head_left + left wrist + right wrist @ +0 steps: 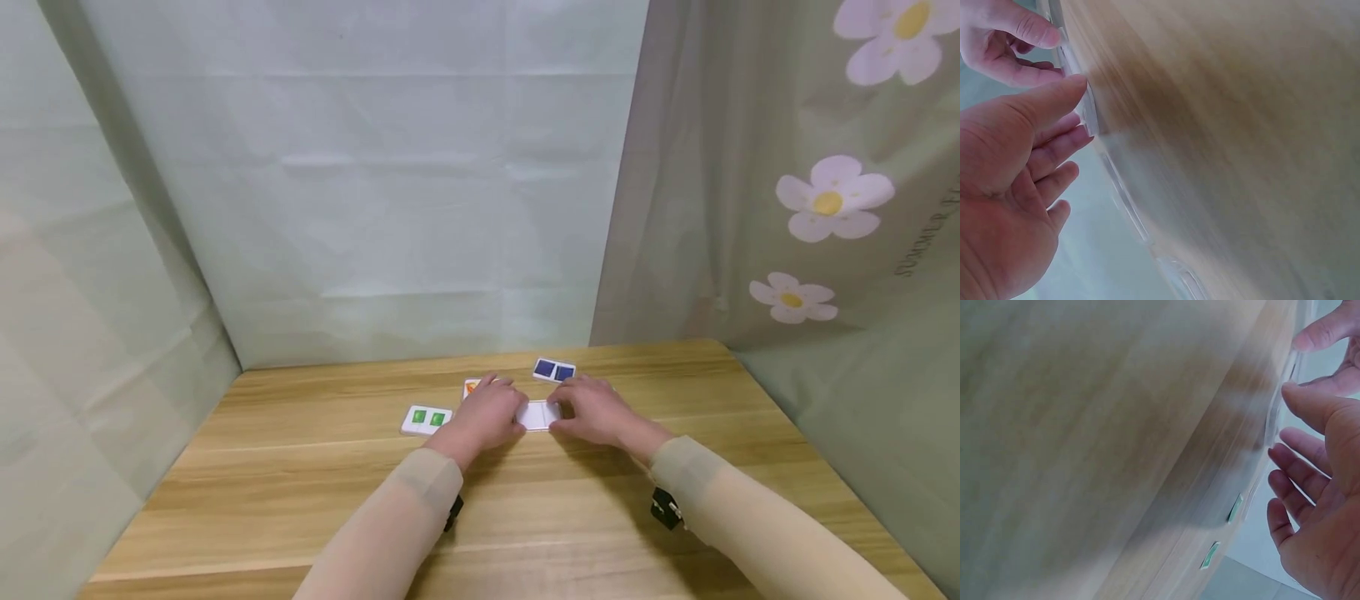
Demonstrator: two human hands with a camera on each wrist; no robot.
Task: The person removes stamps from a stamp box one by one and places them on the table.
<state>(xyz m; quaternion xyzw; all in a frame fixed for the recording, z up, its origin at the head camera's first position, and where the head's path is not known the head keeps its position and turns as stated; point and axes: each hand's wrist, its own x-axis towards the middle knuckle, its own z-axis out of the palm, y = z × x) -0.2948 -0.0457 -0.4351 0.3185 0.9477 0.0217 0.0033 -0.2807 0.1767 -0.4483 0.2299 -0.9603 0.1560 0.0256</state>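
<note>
A white rectangular tile (538,415) with a line across its middle lies on the wooden table between both hands. My left hand (491,414) pinches its left end, thumb at the near edge and fingers at the far edge. At the right end, my right hand (595,410) holds it between thumb and fingers. From the left wrist view, the tile's clear edge (1090,112) shows by the left thumb and fingertips. Left of the hands is a tile with two green squares (426,420). An orange-pictured tile (470,387) is partly hidden behind the left hand.
A tile with two dark blue squares (554,370) lies beyond the right hand, near the table's back edge. The wooden table (300,467) meets pale cloth (390,183) behind. A flower-printed curtain (675,208) hangs at right.
</note>
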